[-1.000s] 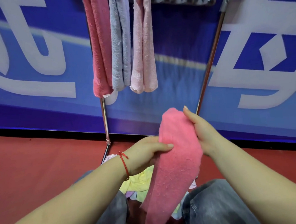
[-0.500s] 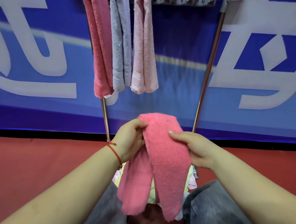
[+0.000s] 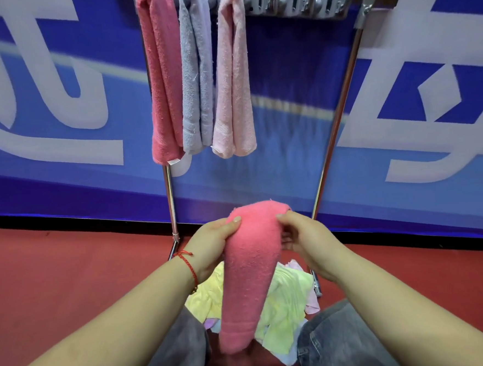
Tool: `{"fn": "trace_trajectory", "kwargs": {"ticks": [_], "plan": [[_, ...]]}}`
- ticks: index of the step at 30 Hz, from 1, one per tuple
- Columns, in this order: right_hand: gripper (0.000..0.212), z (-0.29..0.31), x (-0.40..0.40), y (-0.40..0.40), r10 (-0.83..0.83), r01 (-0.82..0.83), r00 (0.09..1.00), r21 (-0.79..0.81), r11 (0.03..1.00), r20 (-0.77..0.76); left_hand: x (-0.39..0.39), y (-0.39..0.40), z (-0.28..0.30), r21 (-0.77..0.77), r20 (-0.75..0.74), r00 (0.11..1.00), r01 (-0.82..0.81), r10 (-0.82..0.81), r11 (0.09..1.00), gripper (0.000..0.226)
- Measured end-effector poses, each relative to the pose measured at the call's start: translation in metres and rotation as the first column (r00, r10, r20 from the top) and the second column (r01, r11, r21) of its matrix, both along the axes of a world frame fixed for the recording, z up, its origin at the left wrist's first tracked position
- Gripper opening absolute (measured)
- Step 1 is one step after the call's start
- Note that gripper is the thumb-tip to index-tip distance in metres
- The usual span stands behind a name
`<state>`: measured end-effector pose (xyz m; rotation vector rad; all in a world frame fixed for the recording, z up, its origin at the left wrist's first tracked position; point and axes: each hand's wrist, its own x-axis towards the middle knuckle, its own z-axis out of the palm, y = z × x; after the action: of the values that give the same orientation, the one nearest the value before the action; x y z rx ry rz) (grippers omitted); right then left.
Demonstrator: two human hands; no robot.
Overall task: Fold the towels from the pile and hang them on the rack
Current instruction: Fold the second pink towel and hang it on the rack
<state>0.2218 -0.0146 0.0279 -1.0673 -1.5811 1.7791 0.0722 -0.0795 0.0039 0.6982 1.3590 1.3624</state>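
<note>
Below rack (image 3: 293,3), pink towel (image 3: 249,271) now folded double, both hands pinching top

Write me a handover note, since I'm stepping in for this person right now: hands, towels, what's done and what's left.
Left hand: grips the top of the folded pink towel from the left.
Right hand: pinches the same fold from the right. The towel hangs doubled between the knees.
Rack: three towels already hang at its left end: a deep pink towel, a grey towel and a pale pink towel. The holders to their right show nothing hanging.
Pile: yellow and pale towels lie on the floor below the hands.
Left to do: hang the held towel, then fold and hang those in the pile.
</note>
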Motion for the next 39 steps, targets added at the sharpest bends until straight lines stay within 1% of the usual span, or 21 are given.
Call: {"fn": "trace_trajectory", "kwargs": {"ticks": [1, 2, 4, 6, 9, 10, 12, 14, 16, 18, 19, 21, 23, 24, 27, 29, 31, 33, 35, 37, 39], "plan": [[0.023, -0.001, 0.002, 0.001, -0.031, 0.03, 0.999, -0.03, 0.999, -0.014, 0.0, 0.001, 0.002, 0.011, 0.016, 1.0, -0.006, 0.006, 1.0, 0.024], [0.025, -0.004, 0.004, 0.002, -0.034, 0.034, 0.999, -0.013, 0.999, -0.003, -0.001, 0.002, 0.004, 0.021, 0.031, 0.999, -0.013, 0.012, 1.0, 0.025], [0.028, -0.009, 0.009, 0.001, -0.032, 0.016, 0.993, 0.14, 0.99, 0.11, -0.002, 0.003, 0.01, 0.033, 0.032, 0.999, -0.013, 0.012, 0.999, 0.027], [0.026, -0.014, 0.011, -0.003, -0.065, -0.003, 0.977, 0.318, 0.948, 0.205, -0.002, 0.004, 0.014, 0.043, 0.019, 1.0, -0.003, 0.002, 0.999, 0.027], [0.012, -0.021, 0.009, -0.006, -0.191, 0.08, 0.953, 0.416, 0.906, 0.233, 0.001, 0.004, 0.021, 0.051, 0.016, 1.0, 0.017, -0.018, 0.999, 0.027], [0.012, -0.021, 0.007, -0.007, -0.242, 0.126, 0.944, 0.432, 0.893, 0.226, 0.001, 0.004, 0.023, 0.055, 0.018, 1.0, 0.024, -0.025, 0.998, 0.027], [0.022, -0.022, 0.005, -0.005, -0.321, 0.195, 0.928, 0.488, 0.851, 0.188, 0.001, 0.004, 0.027, 0.065, 0.027, 0.999, 0.037, -0.039, 0.997, 0.027], [0.037, -0.022, 0.001, -0.005, -0.324, 0.178, 0.932, 0.572, 0.801, 0.164, 0.0, 0.003, 0.033, 0.057, 0.041, 0.998, 0.047, -0.05, 0.997, 0.028], [0.044, -0.018, -0.004, -0.009, -0.271, 0.119, 0.951, 0.63, 0.768, 0.151, 0.0, 0.002, 0.037, 0.045, 0.058, 0.996, 0.064, -0.067, 0.997, 0.028], [0.038, -0.014, -0.008, -0.014, -0.244, 0.112, 0.963, 0.657, 0.746, 0.112, 0.001, 0.002, 0.041, 0.055, 0.071, 0.994, 0.077, -0.081, 0.995, 0.028], [0.034, -0.011, -0.01, -0.016, -0.251, 0.139, 0.965, 0.661, 0.738, 0.076, 0.003, 0.001, 0.043, 0.064, 0.081, 0.993, 0.078, -0.083, 0.995, 0.028], [0.034, -0.006, -0.01, -0.019, -0.283, 0.23, 0.959, 0.648, 0.726, -0.023, 0.007, 0.002, 0.047, 0.077, 0.085, 0.993, 0.073, -0.08, 0.994, 0.03], [0.03, -0.002, -0.008, -0.018, -0.297, 0.282, 0.951, 0.651, 0.705, -0.09, 0.007, 0.003, 0.05, 0.081, 0.03, 0.998, 0.054, -0.056, 0.995, 0.031], [0.03, 0.001, -0.007, -0.018, -0.291, 0.276, 0.952, 0.661, 0.698, -0.091, 0.005, 0.004, 0.051, 0.081, -0.039, 0.999, 0.04, -0.037, 0.996, 0.031], [0.032, 0.007, -0.001, -0.012, -0.268, 0.168, 0.963, 0.742, 0.649, 0.016, -0.004, 0.006, 0.048, 0.072, -0.304, 0.952, 0.043, -0.019, 0.996, 0.034], [0.027, 0.011, 0.002, -0.006, -0.284, 0.072, 0.951, 0.81, 0.582, 0.12, -0.008, 0.009, 0.043, 0.036, -0.495, 0.868, 0.059, -0.033, 0.998, 0.033], [0.026, 0.017, 0.003, -0.001, -0.311, -0.027, 0.927, 0.863, 0.504, 0.211, -0.008, 0.011, 0.037, 0.024, -0.62, 0.784, 0.04, -0.017, 0.999, 0.036], [0.023, 0.024, 0.001, 0.003, -0.338, -0.132, 0.89, 0.883, 0.451, 0.306, -0.003, 0.014, 0.029, 0.038, -0.656, 0.755, 0.016, 0.013, 0.999, 0.04], [0.022, 0.032, -0.001, 0.007, -0.357, -0.22, 0.851, 0.878, 0.425, 0.386, 0.003, 0.016, 0.018, 0.044, -0.649, 0.76, 0.022, 0.012, 0.999, 0.038], [0.026, 0.04, -0.004, 0.008, -0.368, -0.275, 0.815, 0.857, 0.435, 0.448, 0.011, 0.016, 0.01, 0.066, -0.618, 0.786, 0.026, 0.02, 0.997, 0.041], [0.03, 0.046, -0.007, 0.01, -0.384, -0.329, 0.764, 0.826, 0.458, 0.518, 0.019, 0.016, 0.005, 0.115, -0.574, 0.815, -0.017, 0.081, 0.993, 0.048]]}}
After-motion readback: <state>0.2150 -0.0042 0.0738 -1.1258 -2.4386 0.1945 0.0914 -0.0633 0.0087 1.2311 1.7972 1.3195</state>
